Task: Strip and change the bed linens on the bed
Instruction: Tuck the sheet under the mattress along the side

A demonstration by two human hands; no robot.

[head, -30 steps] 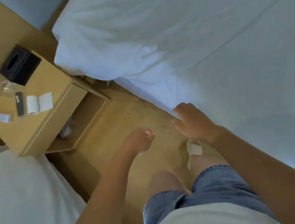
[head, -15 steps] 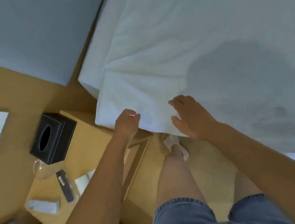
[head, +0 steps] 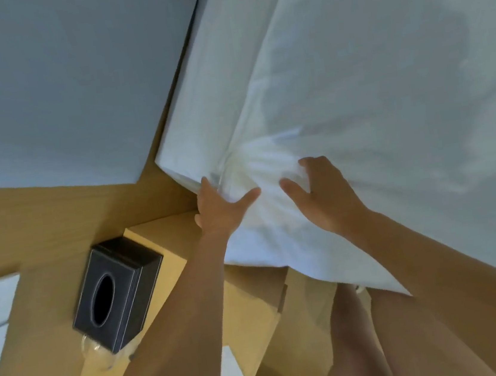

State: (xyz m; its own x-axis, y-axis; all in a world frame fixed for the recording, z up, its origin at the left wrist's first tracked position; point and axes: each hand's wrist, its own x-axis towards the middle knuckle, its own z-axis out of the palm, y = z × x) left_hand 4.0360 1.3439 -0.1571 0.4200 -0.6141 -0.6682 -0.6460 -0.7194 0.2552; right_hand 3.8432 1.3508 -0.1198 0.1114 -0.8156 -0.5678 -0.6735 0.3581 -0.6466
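Observation:
The bed's white sheet covers the mattress, whose head corner lies at the middle of the view. The cloth is bunched into radiating creases at that corner. My left hand is at the corner's edge, its fingers tucked into the fold and its thumb stretched over the cloth. My right hand sits just to the right on top of the bed and grips the bunched cloth between thumb and fingers. A loose flap of sheet hangs over the bed's side.
A grey padded headboard fills the upper left. A wooden nightstand stands against the bed below my left arm, with a black tissue box, a clear glass and small white items on it. My bare legs stand beside the bed.
I have moved towards the head of the bed. Both hands have gone from the sheet's hanging edge up to the mattress corner, where the cloth is now gathered between them.

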